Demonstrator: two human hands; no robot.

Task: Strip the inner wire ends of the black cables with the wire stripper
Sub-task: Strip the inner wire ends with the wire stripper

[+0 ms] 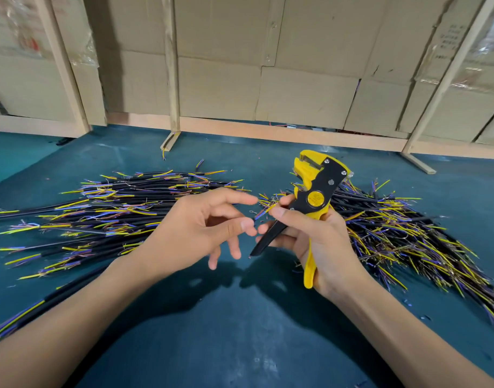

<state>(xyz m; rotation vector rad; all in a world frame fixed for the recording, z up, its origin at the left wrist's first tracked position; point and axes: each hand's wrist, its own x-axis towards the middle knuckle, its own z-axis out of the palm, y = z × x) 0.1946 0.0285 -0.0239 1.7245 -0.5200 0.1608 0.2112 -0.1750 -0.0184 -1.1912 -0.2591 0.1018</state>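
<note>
My left hand point(201, 228) pinches the tip of a black cable point(255, 217) between thumb and a finger, the other fingers spread. Short blue and yellow inner wires point(264, 212) stick out of that tip toward my right hand. My right hand point(315, 242) grips the yellow and black wire stripper point(317, 191) by its handles, jaws pointing up and away from the cable. The right thumb lies close to the wire ends. Most of the held cable is hidden behind my left hand.
A wide pile of black cables point(114, 211) with coloured wire ends lies left on the teal mat point(240, 331). A second pile point(402, 239) lies to the right, behind my right hand. Wooden frame posts point(171, 79) and cardboard boxes point(296, 65) close off the far edge.
</note>
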